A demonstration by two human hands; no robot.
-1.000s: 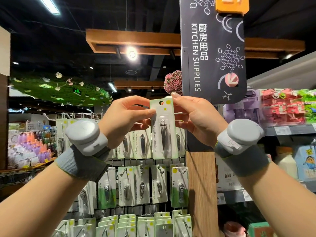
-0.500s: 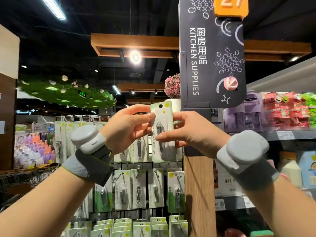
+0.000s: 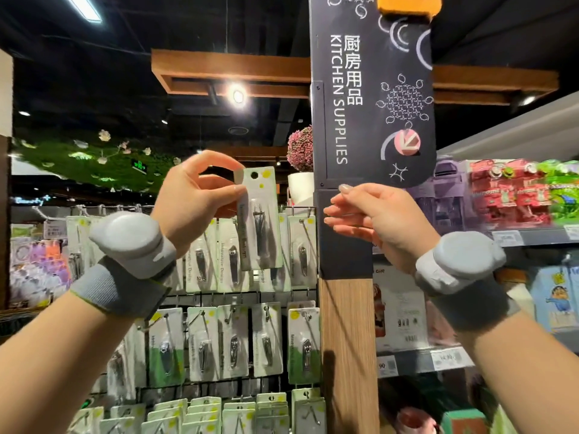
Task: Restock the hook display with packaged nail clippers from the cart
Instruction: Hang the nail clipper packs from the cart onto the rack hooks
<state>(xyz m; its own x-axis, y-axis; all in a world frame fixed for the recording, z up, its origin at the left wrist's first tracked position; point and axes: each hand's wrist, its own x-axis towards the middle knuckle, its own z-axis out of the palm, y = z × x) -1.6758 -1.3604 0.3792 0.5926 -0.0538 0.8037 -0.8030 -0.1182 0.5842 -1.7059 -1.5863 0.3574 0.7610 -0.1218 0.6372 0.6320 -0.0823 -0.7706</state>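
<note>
– What does the room look like, going from the left?

– It is a shop with a dark ceiling. Far left, a green leafy decoration [image 3: 78,164] with pale flowers hangs overhead, and below it a shelf of purple and pink goods [image 3: 34,270] shows blurred. In the middle a wire hook display [image 3: 219,308] carries rows of carded nail clippers, with further rows below. Above it a wooden ceiling frame [image 3: 232,73] holds a round lamp [image 3: 238,96]. Just right of the display stands a wooden post [image 3: 347,355], and on top of it a dark sign [image 3: 372,89] reads "KITCHEN SUPPLIES". A pink flower ball in a white pot [image 3: 300,158] peeks out beside the sign. Far right, shelves [image 3: 513,236] carry purple, red and green packs.

– And the pack being hung?

– The nail clipper pack [image 3: 258,219] is up in front of the top row of hooks, upright, its hanging hole at the top. The left hand [image 3: 194,202] pinches its upper left edge between thumb and fingers. The right hand [image 3: 379,214] is just to the right of the pack, not touching it, fingers loosely stretched toward it and holding nothing. Both wrists wear grey bands with a rounded grey device.
</note>
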